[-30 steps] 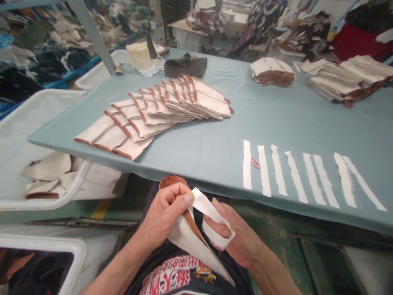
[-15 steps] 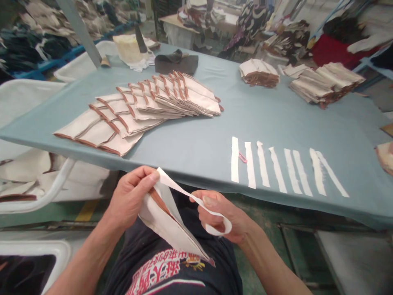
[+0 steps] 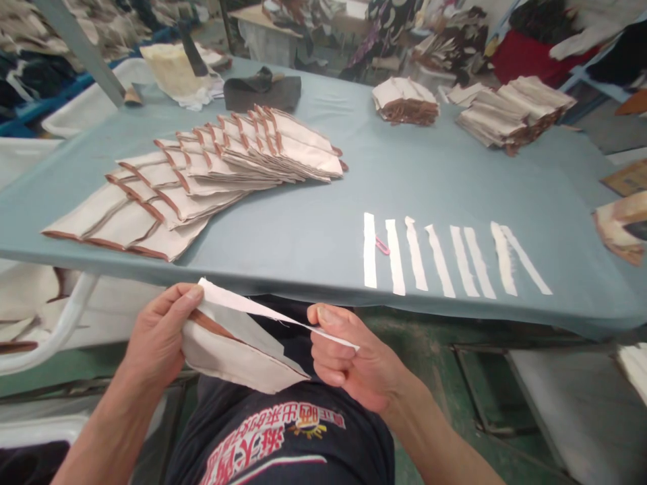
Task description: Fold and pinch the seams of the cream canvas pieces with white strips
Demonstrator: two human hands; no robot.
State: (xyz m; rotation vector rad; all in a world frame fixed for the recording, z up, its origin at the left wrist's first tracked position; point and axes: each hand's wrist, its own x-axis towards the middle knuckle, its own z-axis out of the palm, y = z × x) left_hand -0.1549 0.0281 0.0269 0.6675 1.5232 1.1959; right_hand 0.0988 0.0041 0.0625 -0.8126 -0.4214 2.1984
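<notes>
My left hand (image 3: 164, 330) is closed on a cream fabric piece with a brown edge (image 3: 242, 364), pinching one end of a white fabric strip (image 3: 247, 306) at its corner. The fabric piece hangs folded below the strip, in front of my dark shirt. My right hand (image 3: 348, 353) is closed around the strip's other part, and a short end sticks out past the fingers. Between the two hands the strip is drawn nearly straight. Several similar white strips (image 3: 415, 256) lie side by side on the table beyond my right hand.
On the blue-grey table (image 3: 303, 229), a fanned row of cream pieces with brown edges (image 3: 202, 168) lies at left. A pink clip (image 3: 383, 246) is among the strips. Fabric stacks (image 3: 406, 101) stand at the back right, and a dark folded cloth (image 3: 263, 91) at the back.
My left hand has moved left with the fabric piece, and the strip is longer and straighter between the hands. Its loop by my right hand has become a short straight end.
</notes>
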